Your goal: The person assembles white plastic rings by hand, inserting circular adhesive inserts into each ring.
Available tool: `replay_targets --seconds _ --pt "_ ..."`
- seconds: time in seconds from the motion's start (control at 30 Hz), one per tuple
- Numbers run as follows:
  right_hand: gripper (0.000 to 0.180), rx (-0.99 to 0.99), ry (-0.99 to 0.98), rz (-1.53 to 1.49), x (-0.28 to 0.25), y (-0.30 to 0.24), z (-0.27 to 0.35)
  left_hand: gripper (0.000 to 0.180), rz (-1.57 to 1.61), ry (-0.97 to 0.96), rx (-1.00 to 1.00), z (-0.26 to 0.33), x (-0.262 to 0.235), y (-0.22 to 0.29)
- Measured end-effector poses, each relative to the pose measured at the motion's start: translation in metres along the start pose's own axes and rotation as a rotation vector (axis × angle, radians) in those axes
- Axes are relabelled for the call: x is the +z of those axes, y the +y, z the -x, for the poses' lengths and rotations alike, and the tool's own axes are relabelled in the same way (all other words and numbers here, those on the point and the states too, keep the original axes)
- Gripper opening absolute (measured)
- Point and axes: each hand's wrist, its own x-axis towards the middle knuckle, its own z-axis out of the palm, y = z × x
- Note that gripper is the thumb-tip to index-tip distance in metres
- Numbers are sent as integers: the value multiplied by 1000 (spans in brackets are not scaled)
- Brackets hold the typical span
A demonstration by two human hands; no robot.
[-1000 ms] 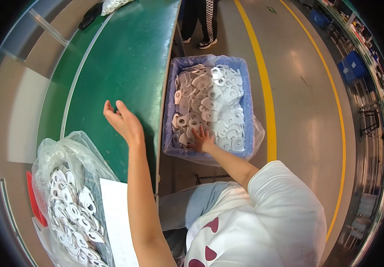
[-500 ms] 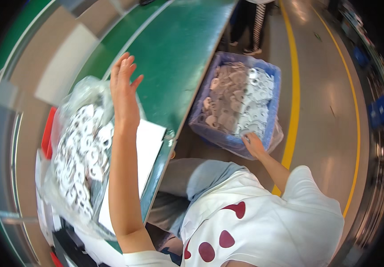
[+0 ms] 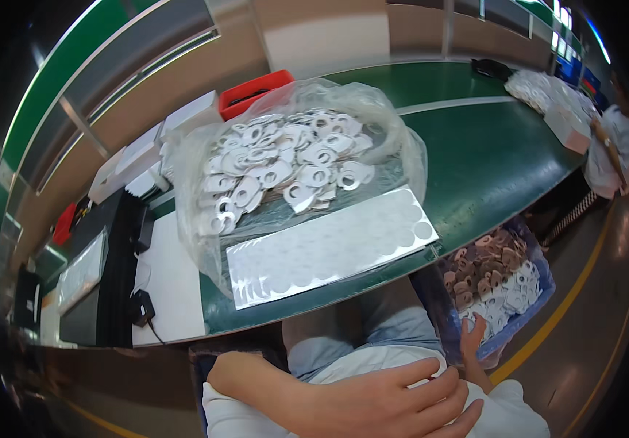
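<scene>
My left hand (image 3: 395,398) is close in front of my shirt, its fingers stretched out and slightly apart, holding nothing. Down at my right, my right hand (image 3: 473,337) is at the near edge of a blue lined bin (image 3: 542,296). Its thumb and fingers look parted, touching or just over the flat white ring-shaped pieces (image 3: 508,296); no piece shows in its grip. On the bench ahead lies a clear plastic bag (image 3: 402,157) spread around a heap of similar white pieces (image 3: 278,157). A white sheet with round sticker shapes (image 3: 333,248) lies before the bag.
A red tray (image 3: 256,95) and white boxes (image 3: 136,157) stand behind the bag on the green bench (image 3: 475,160). Black equipment (image 3: 114,270) and a cable adapter (image 3: 141,306) are at left. Another person (image 3: 614,153) stands at far right beside more bagged pieces (image 3: 537,91).
My view has swung from the bin toward the bench. My left hand has come from above the bench down in front of my body. My right hand stays at the bin.
</scene>
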Motion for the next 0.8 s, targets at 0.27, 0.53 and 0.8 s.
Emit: replay_targets --seconds 0.27,0.53,0.8 --pt "29 -262 497 -445 -27 -174 -149 37 -383 296 -292 41 -103 -45" --pt "21 -908 175 -519 12 -480 -351 65 -909 294 -1430 255 -212 -409" --pt "29 -1173 -254 -389 271 -760 -526 66 -326 628 -1981 393 -231 -634"
